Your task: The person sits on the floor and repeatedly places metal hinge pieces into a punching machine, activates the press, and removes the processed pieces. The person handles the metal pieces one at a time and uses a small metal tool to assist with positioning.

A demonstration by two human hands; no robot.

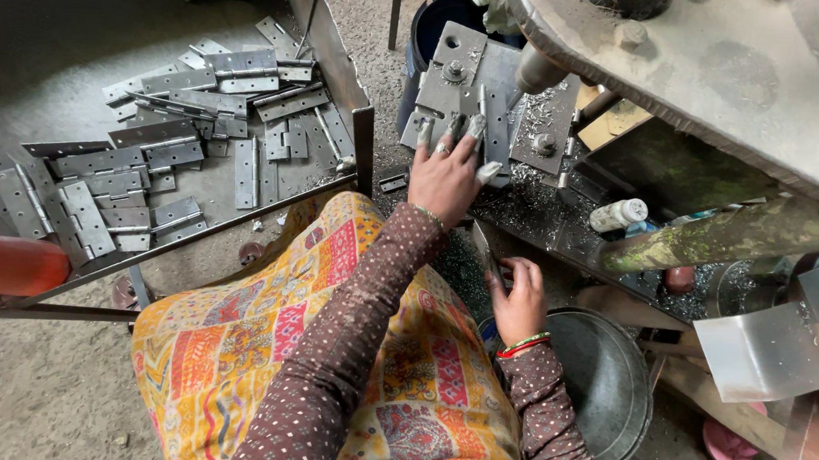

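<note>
My left hand (pixel 447 170) reaches forward with fingers spread and rests on a metal hinge plate (pixel 476 100) lying on the bed of a press machine (pixel 727 79). My right hand (pixel 518 300) stays low near my lap, its fingers closed on a thin metal hinge piece (pixel 487 255), just above a round metal basin (pixel 610 379). A colourful patterned cloth (pixel 257 344) covers my lap.
A metal tray (pixel 359 130) to the left holds several loose steel hinges (pixel 196 119). Metal shavings litter the machine bed. A small white bottle (pixel 619 214) lies by the machine. An orange cylinder (pixel 4 264) sits at far left, a bent metal sheet (pixel 776 347) at right.
</note>
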